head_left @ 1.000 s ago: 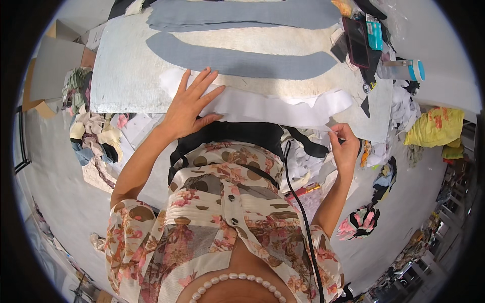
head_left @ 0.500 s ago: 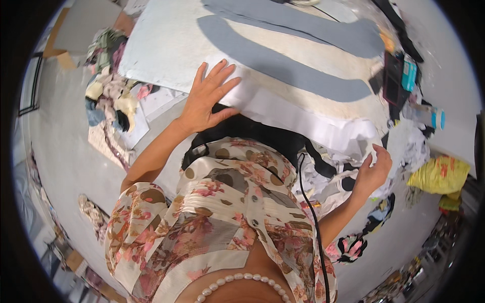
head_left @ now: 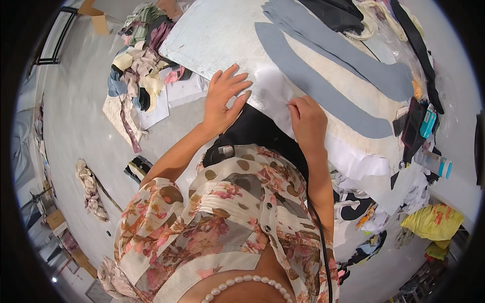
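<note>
Where scraps (head_left: 136, 76) litter floor (head_left: 81, 126), worktable (head_left: 212, 35).

Grey curved fabric strips (head_left: 323, 86), laid on the tabletop; heap of mixed fabric scraps (head_left: 136, 76) on the floor, left of the table; yellow cloth bundle (head_left: 433, 221), lower right; black strap (head_left: 414, 45) along the table's far edge; teal-capped bottle (head_left: 437, 164).

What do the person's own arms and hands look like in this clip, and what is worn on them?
Both forearms are bare, and so are the left hand and right hand: no gloves, and no rings or watch that I can make out. Short, loose sleeves of a cream floral blouse with brown dots cover the upper arms.
</note>
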Demonstrator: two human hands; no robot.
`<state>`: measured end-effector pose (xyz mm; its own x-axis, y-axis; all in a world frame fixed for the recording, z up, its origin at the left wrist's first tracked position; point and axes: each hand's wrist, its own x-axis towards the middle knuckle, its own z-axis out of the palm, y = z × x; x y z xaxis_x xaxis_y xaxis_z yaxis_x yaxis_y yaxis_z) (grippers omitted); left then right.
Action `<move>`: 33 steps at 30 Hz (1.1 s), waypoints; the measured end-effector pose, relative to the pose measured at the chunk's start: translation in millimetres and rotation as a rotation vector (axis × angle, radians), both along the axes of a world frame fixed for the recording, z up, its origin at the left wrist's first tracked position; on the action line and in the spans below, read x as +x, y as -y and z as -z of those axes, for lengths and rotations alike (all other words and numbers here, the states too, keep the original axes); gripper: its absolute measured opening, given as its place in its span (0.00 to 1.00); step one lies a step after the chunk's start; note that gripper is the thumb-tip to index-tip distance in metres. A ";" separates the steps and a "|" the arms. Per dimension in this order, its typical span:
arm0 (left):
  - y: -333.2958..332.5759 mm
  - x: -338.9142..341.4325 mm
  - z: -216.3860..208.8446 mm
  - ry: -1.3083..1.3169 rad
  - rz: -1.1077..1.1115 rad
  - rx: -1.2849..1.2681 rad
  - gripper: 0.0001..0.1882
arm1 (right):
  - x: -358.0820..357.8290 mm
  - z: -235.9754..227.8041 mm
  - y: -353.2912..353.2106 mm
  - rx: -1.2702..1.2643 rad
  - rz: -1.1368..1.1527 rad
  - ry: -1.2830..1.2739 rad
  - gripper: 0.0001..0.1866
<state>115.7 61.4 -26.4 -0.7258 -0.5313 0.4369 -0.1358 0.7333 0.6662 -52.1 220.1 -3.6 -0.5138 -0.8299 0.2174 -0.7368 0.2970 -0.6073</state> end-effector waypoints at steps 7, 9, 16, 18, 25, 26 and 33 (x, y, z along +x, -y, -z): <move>-18.5 -28.9 -9.4 0.061 0.100 -0.235 0.18 | -6.1 -3.1 -3.6 -0.041 -0.011 0.031 0.03; -19.5 -32.4 -4.5 0.126 0.079 -0.267 0.17 | -9.8 -4.1 -7.3 -0.070 0.051 0.155 0.02; -26.2 -34.7 -6.9 0.009 0.046 -0.165 0.15 | -38.4 -26.5 -38.0 -0.379 0.222 0.467 0.04; -40.4 -33.5 -25.5 -0.057 0.207 0.093 0.15 | -35.4 -30.1 -35.2 -0.395 0.125 0.061 0.04; -50.7 -68.6 -59.9 -0.062 0.286 1.204 0.20 | -11.1 -42.5 -35.6 -0.293 -0.150 -0.312 0.16; -49.2 -70.0 -64.4 -0.068 0.313 1.236 0.19 | -16.9 -51.4 -33.4 -0.373 -0.115 -0.141 0.20; -51.8 -108.9 -102.3 0.026 0.347 0.899 0.20 | -80.9 -53.3 -71.5 -0.170 -0.236 1.016 0.33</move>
<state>6.8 113.1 76.0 -0.9091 -0.4138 -0.0476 -0.0307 -0.0475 0.9984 -132.9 291.6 49.7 -0.3497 -0.9314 -0.1016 0.1136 0.0655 -0.9914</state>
